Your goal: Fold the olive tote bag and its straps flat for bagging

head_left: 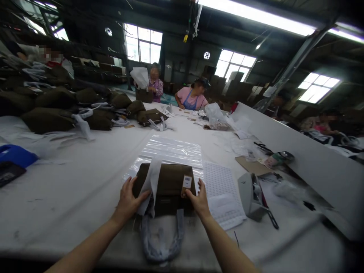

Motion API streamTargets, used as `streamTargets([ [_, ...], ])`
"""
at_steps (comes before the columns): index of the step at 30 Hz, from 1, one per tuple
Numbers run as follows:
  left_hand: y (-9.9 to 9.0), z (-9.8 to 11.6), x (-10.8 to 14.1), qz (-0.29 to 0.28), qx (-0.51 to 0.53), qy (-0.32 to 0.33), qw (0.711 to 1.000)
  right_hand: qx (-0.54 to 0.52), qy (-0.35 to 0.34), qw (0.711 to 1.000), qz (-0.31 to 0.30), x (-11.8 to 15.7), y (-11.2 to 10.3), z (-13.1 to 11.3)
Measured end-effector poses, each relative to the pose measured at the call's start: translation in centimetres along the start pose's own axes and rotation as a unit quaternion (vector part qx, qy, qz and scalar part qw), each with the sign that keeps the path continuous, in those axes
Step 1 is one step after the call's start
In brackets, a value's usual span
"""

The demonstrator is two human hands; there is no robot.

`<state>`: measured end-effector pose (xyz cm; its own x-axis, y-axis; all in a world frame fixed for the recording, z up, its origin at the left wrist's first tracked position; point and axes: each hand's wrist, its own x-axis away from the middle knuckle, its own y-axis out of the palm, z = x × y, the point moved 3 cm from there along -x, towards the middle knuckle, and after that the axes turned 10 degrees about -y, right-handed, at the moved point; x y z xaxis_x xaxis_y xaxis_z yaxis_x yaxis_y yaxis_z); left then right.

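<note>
Olive bag [170,182] is lying on white desk [85,167], near side, over clear plastic [173,148]. Left hand [127,203], fingers spread, is gripping its left end; right hand [200,199], fingers parted, is holding its right end by tag [187,182]. White box [250,195] at right is holding tools. More bags [49,119] are piling far left.

Bag [173,182]: dark olive, boxy, closed-looking; lying on the table [85,182], long side roughly parallel to near edge, about midway along it. Far side overlaps clear film [176,149]. White strip [153,178] crosses bag's left part. Tag [187,182], brown with white barcode label, on right part. Handle [160,252], wrapped in pale covering, loops in a U towards table's near edge. Material under strip unclear.
</note>
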<state>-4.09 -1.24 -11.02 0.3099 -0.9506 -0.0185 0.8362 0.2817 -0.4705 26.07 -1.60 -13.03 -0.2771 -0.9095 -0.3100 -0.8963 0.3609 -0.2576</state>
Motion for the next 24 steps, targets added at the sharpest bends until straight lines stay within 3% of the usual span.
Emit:
streamTargets([
  [2, -0.5, 0.9, 0.3, 0.006, -0.044, 0.022, 0.999, 0.095, -0.107, 0.989, 0.032, 1.5, 0.0, -2.9],
  [4, -1.0, 2.0, 0.1, -0.049, -0.087, 0.020, 0.995, 0.079, -0.153, 0.984, -0.048, 3.0, 1.7, -5.7],
  [6, -1.4, 2.8, -0.2, -0.112, -0.105, -0.002, 0.988, 0.022, -0.111, 0.981, -0.156, 4.2, 4.6, -7.5],
  [8, -1.7, 3.1, -0.5, -0.142, -0.101, -0.015, 0.985, -0.018, -0.042, 0.976, -0.214, 4.9, 7.4, -8.3],
  [11, -1.7, 3.0, -0.7, -0.187, -0.080, -0.022, 0.979, -0.045, 0.005, 0.970, -0.238, 5.0, 10.1, -8.5],
  [13, -1.5, 2.9, -0.6, -0.209, -0.071, -0.026, 0.975, -0.041, 0.002, 0.970, -0.241, 4.6, 10.6, -8.4],
  [15, -1.3, 3.0, -0.4, -0.207, -0.075, -0.023, 0.975, -0.020, -0.018, 0.970, -0.240, 4.2, 10.4, -8.3],
  [21, -0.1, 3.6, 0.5, -0.129, -0.087, -0.013, 0.988, 0.011, -0.032, 0.975, -0.219, 3.9, 10.0, -8.7],
  [24, 0.6, 3.0, 0.6, -0.134, -0.070, -0.034, 0.988, 0.028, -0.033, 0.976, -0.211, 4.3, 10.7, -9.0],
])
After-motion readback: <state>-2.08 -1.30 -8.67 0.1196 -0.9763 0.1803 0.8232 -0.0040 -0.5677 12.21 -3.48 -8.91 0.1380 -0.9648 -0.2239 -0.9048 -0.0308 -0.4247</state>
